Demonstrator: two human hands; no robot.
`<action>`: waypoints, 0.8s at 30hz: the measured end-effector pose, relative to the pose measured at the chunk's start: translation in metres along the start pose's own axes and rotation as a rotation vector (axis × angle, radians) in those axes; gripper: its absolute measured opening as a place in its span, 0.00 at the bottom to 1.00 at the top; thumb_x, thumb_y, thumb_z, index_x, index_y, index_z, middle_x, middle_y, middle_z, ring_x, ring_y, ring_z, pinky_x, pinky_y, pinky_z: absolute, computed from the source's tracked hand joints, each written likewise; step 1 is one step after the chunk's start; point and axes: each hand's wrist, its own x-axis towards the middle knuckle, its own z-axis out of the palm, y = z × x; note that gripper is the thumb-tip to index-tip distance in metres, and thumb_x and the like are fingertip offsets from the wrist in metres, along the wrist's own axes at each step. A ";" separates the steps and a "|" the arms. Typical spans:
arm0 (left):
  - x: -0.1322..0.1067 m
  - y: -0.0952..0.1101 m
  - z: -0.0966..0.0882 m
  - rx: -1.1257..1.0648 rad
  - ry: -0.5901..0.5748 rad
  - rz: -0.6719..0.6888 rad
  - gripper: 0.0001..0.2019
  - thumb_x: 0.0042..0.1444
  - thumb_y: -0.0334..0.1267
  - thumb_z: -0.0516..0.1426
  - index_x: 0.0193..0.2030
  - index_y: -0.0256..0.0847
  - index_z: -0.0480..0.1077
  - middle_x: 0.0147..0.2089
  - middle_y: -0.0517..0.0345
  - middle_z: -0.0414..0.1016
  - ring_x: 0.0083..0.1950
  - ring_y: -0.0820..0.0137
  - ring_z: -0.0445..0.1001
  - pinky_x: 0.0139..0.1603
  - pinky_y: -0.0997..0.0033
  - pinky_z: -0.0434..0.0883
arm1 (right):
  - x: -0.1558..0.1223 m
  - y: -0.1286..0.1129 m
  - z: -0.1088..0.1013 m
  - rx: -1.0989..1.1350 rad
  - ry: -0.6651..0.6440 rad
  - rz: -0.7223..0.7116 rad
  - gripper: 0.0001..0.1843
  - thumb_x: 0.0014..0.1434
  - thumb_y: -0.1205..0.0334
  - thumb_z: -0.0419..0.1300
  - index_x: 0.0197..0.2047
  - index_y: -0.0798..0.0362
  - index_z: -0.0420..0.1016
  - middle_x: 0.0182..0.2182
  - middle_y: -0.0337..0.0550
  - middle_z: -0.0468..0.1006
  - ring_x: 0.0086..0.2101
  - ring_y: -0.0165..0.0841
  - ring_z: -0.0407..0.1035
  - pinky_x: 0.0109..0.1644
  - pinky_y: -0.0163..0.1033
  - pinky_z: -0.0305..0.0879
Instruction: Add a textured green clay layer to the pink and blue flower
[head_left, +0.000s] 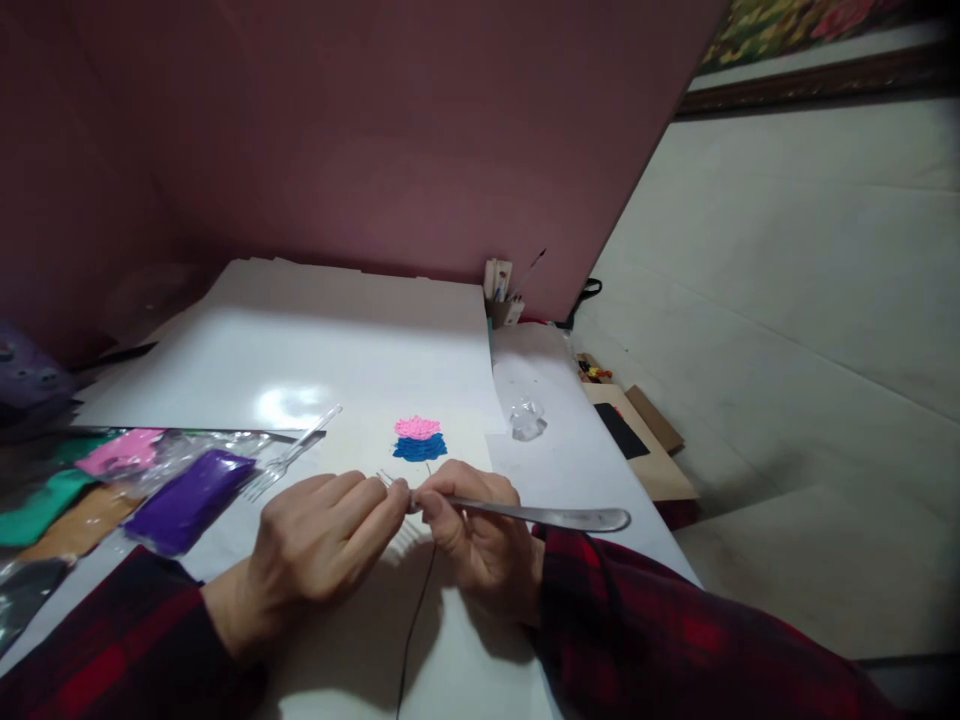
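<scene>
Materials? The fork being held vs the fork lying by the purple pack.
Held fork, in the right hand: looks like metal, probably stainless steel; grey, polished, a bright glint along the handle. Clear fork: likely hard plastic; see-through and glossy, the white sheet shows through it.

Shiny metal fork (541, 515), clear glossy plastic fork (294, 455)

No readable text, label or number anywhere.
</scene>
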 end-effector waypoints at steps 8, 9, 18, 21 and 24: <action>0.005 0.005 0.002 -0.398 -0.085 -0.688 0.03 0.57 0.34 0.56 0.38 0.39 0.65 0.20 0.69 0.60 0.18 0.78 0.59 0.20 0.76 0.59 | 0.007 0.020 -0.002 0.147 0.316 0.409 0.14 0.68 0.55 0.44 0.37 0.52 0.63 0.25 0.36 0.67 0.21 0.25 0.62 0.24 0.32 0.61; 0.008 0.003 0.000 -0.505 -0.094 -0.817 0.03 0.57 0.35 0.55 0.37 0.40 0.65 0.21 0.68 0.60 0.20 0.77 0.59 0.21 0.76 0.60 | 0.010 0.024 -0.002 0.116 0.320 0.436 0.15 0.68 0.54 0.44 0.36 0.52 0.63 0.25 0.36 0.68 0.21 0.25 0.62 0.23 0.31 0.60; 0.016 -0.010 0.001 -1.254 -0.073 -1.422 0.05 0.55 0.33 0.54 0.37 0.38 0.71 0.24 0.62 0.67 0.25 0.76 0.64 0.26 0.76 0.63 | 0.015 0.045 -0.009 -0.096 0.236 0.506 0.18 0.68 0.51 0.42 0.33 0.52 0.61 0.20 0.35 0.66 0.18 0.26 0.62 0.22 0.32 0.58; 0.012 -0.011 0.005 -1.312 -0.061 -1.443 0.04 0.53 0.31 0.56 0.34 0.38 0.73 0.21 0.62 0.67 0.22 0.77 0.64 0.25 0.75 0.64 | 0.015 0.045 -0.011 -0.187 0.161 0.447 0.17 0.68 0.54 0.41 0.32 0.52 0.61 0.20 0.34 0.65 0.18 0.26 0.62 0.22 0.32 0.57; 0.010 -0.010 0.007 -1.348 -0.003 -1.517 0.04 0.53 0.33 0.58 0.34 0.38 0.74 0.22 0.61 0.70 0.18 0.78 0.62 0.21 0.75 0.62 | 0.015 0.041 -0.011 -0.257 0.102 0.403 0.15 0.68 0.56 0.43 0.32 0.51 0.60 0.20 0.35 0.65 0.20 0.27 0.62 0.24 0.33 0.57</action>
